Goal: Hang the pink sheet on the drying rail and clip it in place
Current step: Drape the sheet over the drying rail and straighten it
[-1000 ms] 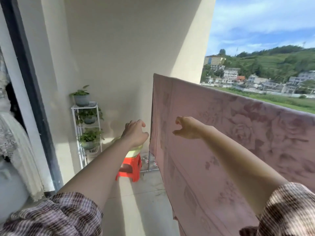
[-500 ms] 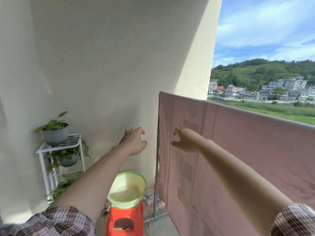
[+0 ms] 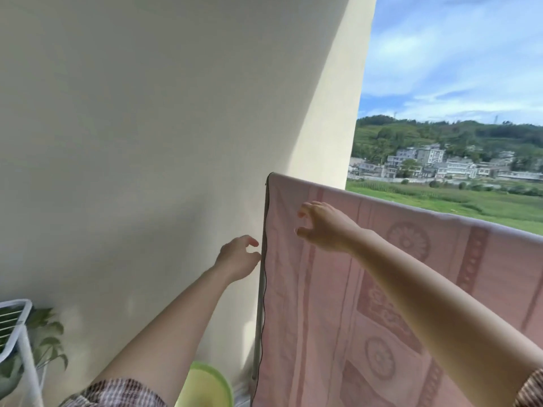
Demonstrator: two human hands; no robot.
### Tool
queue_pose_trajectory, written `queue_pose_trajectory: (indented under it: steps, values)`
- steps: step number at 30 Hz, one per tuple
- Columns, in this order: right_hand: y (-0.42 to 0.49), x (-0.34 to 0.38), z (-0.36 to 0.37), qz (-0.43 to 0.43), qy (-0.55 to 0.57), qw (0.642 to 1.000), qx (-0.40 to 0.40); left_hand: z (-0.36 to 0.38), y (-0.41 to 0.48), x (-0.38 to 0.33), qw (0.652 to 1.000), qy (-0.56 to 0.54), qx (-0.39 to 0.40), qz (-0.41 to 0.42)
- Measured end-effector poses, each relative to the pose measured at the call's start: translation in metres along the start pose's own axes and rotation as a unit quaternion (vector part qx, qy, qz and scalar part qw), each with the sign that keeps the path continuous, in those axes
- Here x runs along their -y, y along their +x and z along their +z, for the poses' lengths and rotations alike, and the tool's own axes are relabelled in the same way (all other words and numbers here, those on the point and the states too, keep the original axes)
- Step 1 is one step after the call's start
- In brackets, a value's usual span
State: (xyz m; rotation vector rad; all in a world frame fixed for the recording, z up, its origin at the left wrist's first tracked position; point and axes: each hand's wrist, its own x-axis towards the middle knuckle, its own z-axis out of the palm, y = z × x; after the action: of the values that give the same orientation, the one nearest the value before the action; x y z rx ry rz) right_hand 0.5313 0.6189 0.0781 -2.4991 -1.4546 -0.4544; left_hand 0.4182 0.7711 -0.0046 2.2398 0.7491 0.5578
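Note:
The pink patterned sheet hangs draped over the drying rail, which is hidden under the top fold; only the rack's grey upright post shows along the sheet's left edge. My left hand reaches out at the sheet's dark-trimmed left edge, thumb and fingertips slightly apart right beside it, holding nothing that I can see. My right hand hovers in front of the sheet near its top left corner, its fingers spread and bent with a gap between thumb and forefinger. No clip is in view.
A cream wall stands close behind the sheet's left end. A white wire shelf with potted plants is at the lower left. A green basin sits below my left arm. Beyond the rail lie open fields and houses.
The view has tilted upward and drawn nearer the rack. Both hands rose toward the sheet's top left corner; my left hand came up to the sheet's edge, and my right hand's fingers spread.

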Motion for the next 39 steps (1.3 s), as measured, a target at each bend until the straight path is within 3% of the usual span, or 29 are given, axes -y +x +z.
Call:
queue_pose_trajectory:
  steps: [9, 16, 19, 25, 28, 35, 39]
  values:
    - [0.158, -0.007, 0.009, 0.033, -0.094, 0.993, -0.069, -0.001, 0.163, -0.003, 0.985, -0.152, 0.059, 0.060]
    - [0.208, -0.013, 0.034, 0.124, -0.098, 0.987, -0.037, 0.025, 0.233, 0.017, 0.961, -0.257, 0.082, 0.058]
    - [0.219, -0.010, 0.034, 0.164, -0.053, 0.985, -0.019, 0.036, 0.239, 0.023, 0.937, -0.307, 0.137, 0.099]
    - [0.239, -0.002, 0.038, 0.208, -0.033, 0.970, -0.121, 0.002, 0.266, 0.026, 0.858, -0.448, 0.217, 0.125]
    - [0.248, 0.004, 0.039, 0.242, -0.032, 0.959, -0.147, -0.014, 0.283, 0.021, 0.835, -0.459, 0.260, 0.154]
    - [0.268, 0.010, 0.043, 0.263, -0.032, 0.945, -0.192, -0.040, 0.310, 0.008, 0.845, -0.439, 0.243, 0.183]
    - [0.292, 0.018, 0.045, 0.248, -0.025, 0.937, -0.244, -0.059, 0.319, 0.008, 0.824, -0.498, 0.208, 0.172]
